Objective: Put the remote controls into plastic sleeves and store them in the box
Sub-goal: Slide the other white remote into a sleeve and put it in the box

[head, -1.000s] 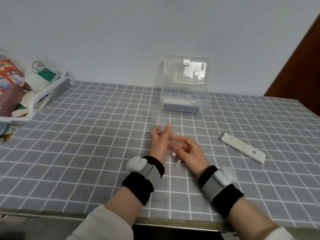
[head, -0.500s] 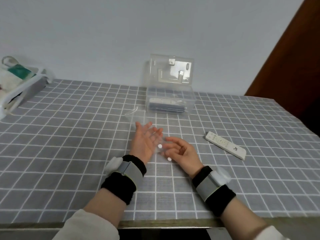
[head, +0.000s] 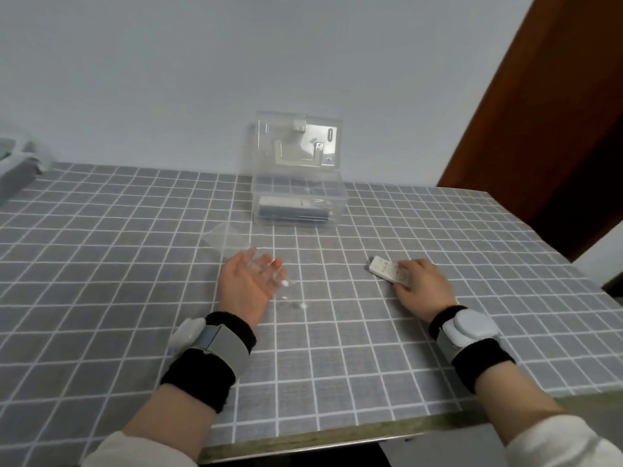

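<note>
A white remote control (head: 382, 267) lies on the grey checked tablecloth right of centre. My right hand (head: 419, 284) covers its near end, fingers curled round it. My left hand (head: 247, 286) is at the middle of the table, palm turned up and fingers fairly straight. A clear plastic sleeve (head: 226, 238) lies over those fingers and sticks out beyond them to the far left. The clear plastic box (head: 333, 200) stands at the back by the wall with its lid (head: 298, 143) upright. It holds a light and a dark remote (head: 291, 210).
A brown door (head: 556, 129) rises at the right beyond the table's right edge. The corner of a grey container (head: 18, 166) shows at the far left. The table's front edge (head: 303, 436) runs just below my forearms.
My right hand left the sleeve by my left hand, moved right and took hold of the white remote. My left hand stays under the sleeve. The view has swung right.
</note>
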Demonstrator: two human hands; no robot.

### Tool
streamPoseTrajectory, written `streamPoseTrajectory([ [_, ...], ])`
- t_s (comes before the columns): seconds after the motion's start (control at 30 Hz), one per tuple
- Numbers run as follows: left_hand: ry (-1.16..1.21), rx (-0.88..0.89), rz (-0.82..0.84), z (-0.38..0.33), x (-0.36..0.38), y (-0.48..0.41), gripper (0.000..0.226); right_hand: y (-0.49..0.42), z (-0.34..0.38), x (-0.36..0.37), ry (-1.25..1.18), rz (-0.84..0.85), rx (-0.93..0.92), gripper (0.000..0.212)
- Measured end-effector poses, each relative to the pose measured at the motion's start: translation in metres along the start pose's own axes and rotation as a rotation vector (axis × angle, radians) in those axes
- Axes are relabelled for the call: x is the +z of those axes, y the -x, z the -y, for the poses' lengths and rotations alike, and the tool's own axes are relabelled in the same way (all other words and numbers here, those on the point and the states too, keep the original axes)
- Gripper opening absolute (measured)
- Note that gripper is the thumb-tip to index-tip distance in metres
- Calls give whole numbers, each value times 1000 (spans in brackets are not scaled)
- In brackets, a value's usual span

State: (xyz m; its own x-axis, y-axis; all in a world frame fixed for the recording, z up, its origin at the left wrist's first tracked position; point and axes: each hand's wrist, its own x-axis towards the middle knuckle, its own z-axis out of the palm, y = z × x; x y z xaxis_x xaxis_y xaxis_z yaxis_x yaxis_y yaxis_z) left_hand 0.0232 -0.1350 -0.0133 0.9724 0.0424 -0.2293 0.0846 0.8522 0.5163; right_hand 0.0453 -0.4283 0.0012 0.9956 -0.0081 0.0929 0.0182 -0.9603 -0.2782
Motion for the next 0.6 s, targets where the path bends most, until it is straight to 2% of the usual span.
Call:
streamPoseTrajectory([
  [0.13, -28, -12, -14, -1, 2, 2, 24, 3, -1, 5, -48, -14, 16, 46],
  [0.27, -69, -8, -15, -3, 6, 5, 17, 7, 25, 10, -186, -94, -69, 45],
  [0.43, -94, 6, -26, -3, 9, 7, 19, 15, 77, 13, -393, -113, -406, 48],
  [0.5, -129, 24, -15, -4, 10, 8, 27, 18, 97, 18, -448, -88, -534, 47],
  [0.6, -189, 55, 18, -4, 16, 13, 23, 24, 114, 30, -523, -80, -617, 44],
])
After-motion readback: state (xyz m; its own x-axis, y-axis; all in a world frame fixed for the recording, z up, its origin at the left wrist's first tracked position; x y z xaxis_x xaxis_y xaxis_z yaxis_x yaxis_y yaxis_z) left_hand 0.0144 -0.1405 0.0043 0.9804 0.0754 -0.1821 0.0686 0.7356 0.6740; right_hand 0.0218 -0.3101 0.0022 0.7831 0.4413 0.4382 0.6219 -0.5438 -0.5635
